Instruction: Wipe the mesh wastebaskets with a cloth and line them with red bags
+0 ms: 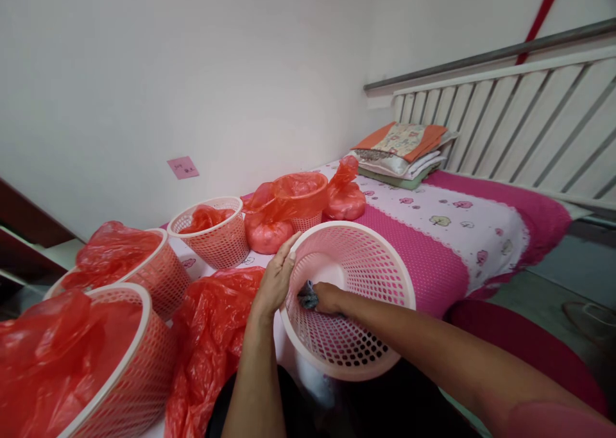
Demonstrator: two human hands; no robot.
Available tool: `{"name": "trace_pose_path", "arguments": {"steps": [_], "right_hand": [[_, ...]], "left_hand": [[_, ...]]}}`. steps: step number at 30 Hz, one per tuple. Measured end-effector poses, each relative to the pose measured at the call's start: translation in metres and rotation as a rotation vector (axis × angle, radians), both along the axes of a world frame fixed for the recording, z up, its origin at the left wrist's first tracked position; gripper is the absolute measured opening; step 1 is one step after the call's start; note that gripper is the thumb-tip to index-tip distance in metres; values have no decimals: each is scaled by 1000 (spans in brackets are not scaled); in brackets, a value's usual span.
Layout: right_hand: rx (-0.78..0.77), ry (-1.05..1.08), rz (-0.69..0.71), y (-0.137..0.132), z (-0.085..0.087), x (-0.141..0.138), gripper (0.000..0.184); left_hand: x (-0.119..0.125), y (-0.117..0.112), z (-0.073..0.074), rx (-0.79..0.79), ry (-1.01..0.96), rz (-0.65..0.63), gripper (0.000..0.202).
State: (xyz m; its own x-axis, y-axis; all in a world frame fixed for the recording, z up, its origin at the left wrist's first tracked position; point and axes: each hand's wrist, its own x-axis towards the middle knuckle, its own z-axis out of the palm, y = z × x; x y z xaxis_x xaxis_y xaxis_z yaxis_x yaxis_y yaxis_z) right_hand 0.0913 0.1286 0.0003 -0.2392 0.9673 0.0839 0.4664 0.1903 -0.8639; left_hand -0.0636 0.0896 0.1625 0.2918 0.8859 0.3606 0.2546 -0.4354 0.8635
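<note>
A pale pink plastic basket (pixel 380 268) with a perforated wall is tilted in front of me, its mouth facing me. My left hand (pixel 276 277) grips its left rim, fingers along the outside. Inside the basket, my right hand (pixel 329 299) is closed on a bunched grey cloth (pixel 307 295), which is against the left inner wall. To the left of my left forearm lies a crumpled red plastic bag (pixel 209 316).
On the left are more baskets (pixel 224 239) with red plastic bags in them. Knotted red bags (pixel 344 201) stand behind. Folded bedding (pixel 404 152) lies on the bed's patterned sheet (pixel 433 213) by the white radiator (pixel 510 117). A dark red round stool (pixel 514 348) stands at right.
</note>
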Motion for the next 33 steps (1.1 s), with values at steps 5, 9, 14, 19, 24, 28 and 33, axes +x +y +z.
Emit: {"name": "trace_pose_path", "arguments": {"steps": [5, 9, 14, 19, 24, 28, 33], "right_hand": [[-131, -290, 160, 3, 4, -3, 11], [-174, -390, 216, 4, 11, -4, 11], [-223, -417, 236, 1, 22, -3, 8], [-309, -372, 224, -4, 31, 0, 16], [-426, -248, 147, -6, 37, -1, 14], [-509, -92, 81, -13, 45, -3, 6], [-564, 96, 73, -33, 62, 2, 13]], "left_hand": [[2, 2, -4, 6, -4, -4, 52], [3, 3, -7, 8, -30, -5, 51], [3, 3, -5, 0, -31, 8, 51], [3, 3, -5, 11, -18, 45, 53], [-2, 10, -13, 16, -68, 38, 51], [-5, 14, -17, 26, -79, 47, 49], [-6, 15, -16, 22, -69, 62, 50]]}}
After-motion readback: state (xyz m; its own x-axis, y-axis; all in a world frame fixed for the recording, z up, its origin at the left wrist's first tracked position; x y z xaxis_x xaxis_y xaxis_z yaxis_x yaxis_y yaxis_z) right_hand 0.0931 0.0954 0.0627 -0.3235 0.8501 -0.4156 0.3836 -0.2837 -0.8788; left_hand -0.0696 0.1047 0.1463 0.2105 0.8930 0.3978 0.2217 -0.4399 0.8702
